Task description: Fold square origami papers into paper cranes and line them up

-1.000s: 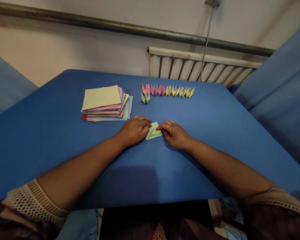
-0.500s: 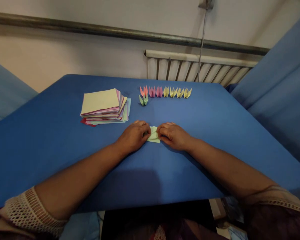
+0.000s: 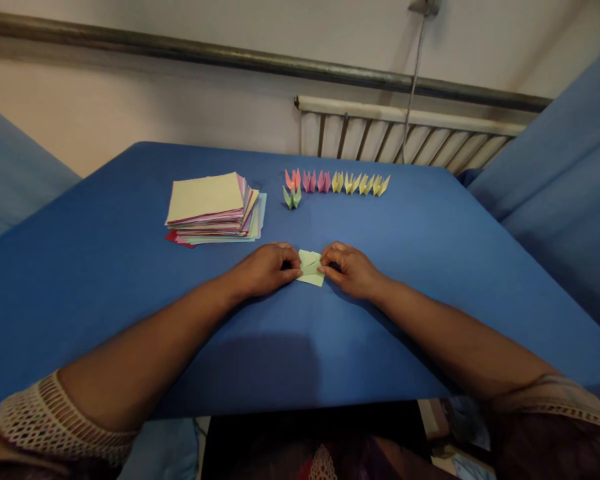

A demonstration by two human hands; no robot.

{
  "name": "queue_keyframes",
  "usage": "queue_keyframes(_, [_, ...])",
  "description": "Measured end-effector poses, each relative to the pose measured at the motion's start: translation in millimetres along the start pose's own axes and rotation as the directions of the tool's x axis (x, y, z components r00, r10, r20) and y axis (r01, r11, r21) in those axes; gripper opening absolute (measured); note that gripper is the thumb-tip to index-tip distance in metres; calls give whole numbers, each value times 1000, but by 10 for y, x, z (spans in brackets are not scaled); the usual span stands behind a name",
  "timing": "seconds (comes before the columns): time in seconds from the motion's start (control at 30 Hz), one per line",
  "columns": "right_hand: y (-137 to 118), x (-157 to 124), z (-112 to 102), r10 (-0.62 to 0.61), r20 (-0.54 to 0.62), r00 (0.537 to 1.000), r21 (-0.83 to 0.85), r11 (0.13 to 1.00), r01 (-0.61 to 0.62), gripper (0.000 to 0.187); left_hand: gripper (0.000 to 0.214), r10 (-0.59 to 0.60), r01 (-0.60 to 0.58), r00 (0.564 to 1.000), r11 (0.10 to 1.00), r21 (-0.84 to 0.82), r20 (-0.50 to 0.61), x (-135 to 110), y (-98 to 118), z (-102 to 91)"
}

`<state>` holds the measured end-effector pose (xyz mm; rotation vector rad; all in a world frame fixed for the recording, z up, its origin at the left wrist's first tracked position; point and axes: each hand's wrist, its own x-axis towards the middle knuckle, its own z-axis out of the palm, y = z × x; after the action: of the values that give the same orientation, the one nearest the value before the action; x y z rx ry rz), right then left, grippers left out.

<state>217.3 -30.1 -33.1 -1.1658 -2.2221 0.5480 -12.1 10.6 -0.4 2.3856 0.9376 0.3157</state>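
A small light-green folded paper (image 3: 311, 268) lies on the blue table between my hands. My left hand (image 3: 273, 268) is closed, thumb and fingers pinching the paper's left edge. On the other side, my right hand (image 3: 349, 269) pinches the right edge between thumb and fingertips. Fold lines and an overlapping flap show on the paper's upper face. Beyond my hands stands a green folded paper crane (image 3: 292, 197), just in front of a row of similar ones: an orange crane (image 3: 293, 180), pink cranes (image 3: 323, 182) and yellow cranes (image 3: 351, 183).
To the left a thick stack of coloured paper sheets (image 3: 207, 200) sits on the blue table (image 3: 390, 320). Behind the table are a radiator (image 3: 370, 127), a metal pipe (image 3: 220, 55) and a hanging cord (image 3: 414, 80). Blue curtains (image 3: 570, 160) hang at both sides.
My fingers have drawn slightly apart toward the paper's edges, so more of the folded green paper shows. The whole view has shifted a little; the cranes and the stack stay in place.
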Motion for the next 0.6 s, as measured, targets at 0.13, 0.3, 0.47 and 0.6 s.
queue_keyframes(0.13, [0,-23,24,-4,6,1000,74,997,3,9,15,-11,11,1000,1000,-9,-8,3,3,10])
queue_keyframes(0.3, [-5,-19,52,59,-5,998,39,997,-59,8,12,-7,7,1000,1000,8,-13,5,10,13])
queue_keyframes(0.47, [-26,4,52,99,-51,994,-1,995,-99,14,10,-30,31,999,999,43,-18,9,22,17])
queue_keyframes(0.6, [-34,6,44,98,-29,995,-31,995,-99,13,13,-92,94,995,994,56,-39,7,69,28])
